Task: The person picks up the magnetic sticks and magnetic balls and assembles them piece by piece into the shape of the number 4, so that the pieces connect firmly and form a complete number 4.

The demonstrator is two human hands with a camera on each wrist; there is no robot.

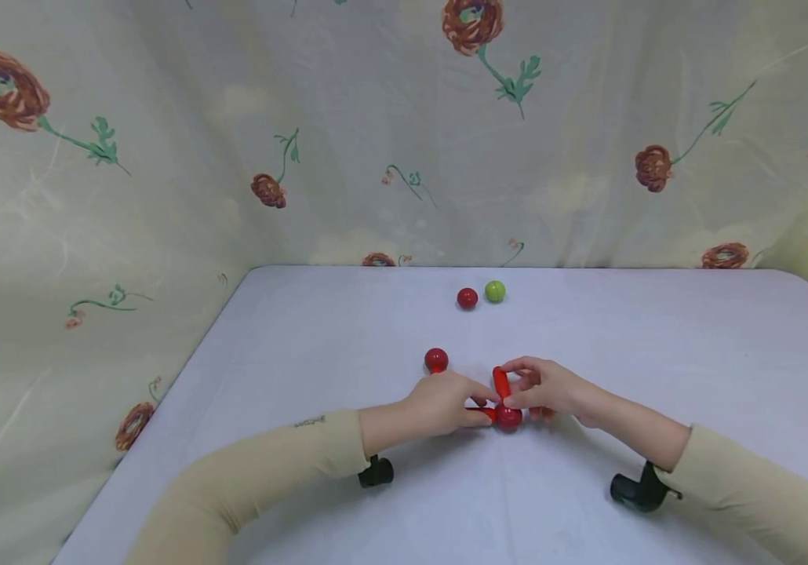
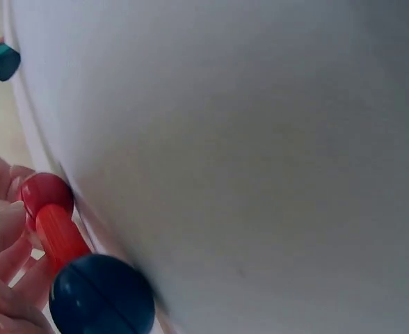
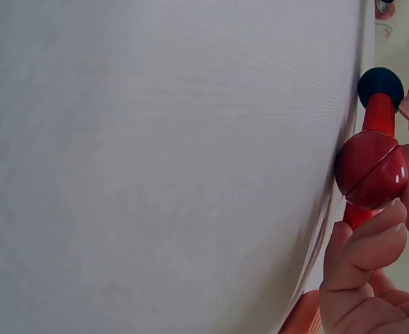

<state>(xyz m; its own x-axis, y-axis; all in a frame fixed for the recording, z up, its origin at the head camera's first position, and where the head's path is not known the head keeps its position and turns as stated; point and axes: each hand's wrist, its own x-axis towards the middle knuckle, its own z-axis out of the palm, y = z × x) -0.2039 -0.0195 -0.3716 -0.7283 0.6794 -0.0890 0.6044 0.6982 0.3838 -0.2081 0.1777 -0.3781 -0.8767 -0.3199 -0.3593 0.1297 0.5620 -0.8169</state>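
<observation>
In the head view my left hand (image 1: 439,404) pinches a red stick (image 1: 480,410) next to a glossy red ball (image 1: 508,418). My right hand (image 1: 548,386) holds another red stick (image 1: 500,382), which meets the same ball and points away from me. A dark blue ball (image 2: 101,296) sits on the other end of the left stick; in the head view my left hand covers it. The right wrist view shows blue ball, stick and red ball (image 3: 371,170) in one line. Beyond my left hand lies a second red ball (image 1: 435,360) with a bit of red stick below it.
Farther back on the white-covered table (image 1: 333,314) are a loose red ball (image 1: 467,298) and a green ball (image 1: 495,291). Flower-printed cloth (image 1: 347,118) hangs behind the table's far edge.
</observation>
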